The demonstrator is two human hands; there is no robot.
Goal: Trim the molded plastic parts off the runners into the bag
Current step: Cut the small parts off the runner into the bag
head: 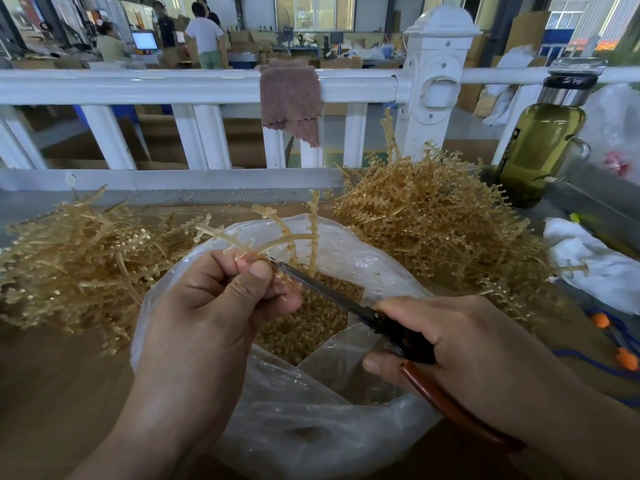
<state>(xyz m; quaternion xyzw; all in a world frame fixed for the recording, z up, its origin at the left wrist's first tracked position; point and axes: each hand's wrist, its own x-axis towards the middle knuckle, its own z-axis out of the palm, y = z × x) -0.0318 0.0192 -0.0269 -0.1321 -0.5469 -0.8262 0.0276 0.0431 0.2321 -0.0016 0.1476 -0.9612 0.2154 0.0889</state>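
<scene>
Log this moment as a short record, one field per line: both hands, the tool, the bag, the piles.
left hand: pinches a runner over the bag
right hand: grips the snips by their handles
snips tip: at the runner, beside the left thumb
bag: clear plastic, open, between the hands
trimmed parts: heaped inside the bag
left pile: runners, left of the bag
right pile: runners, taller, right of the bag
</scene>
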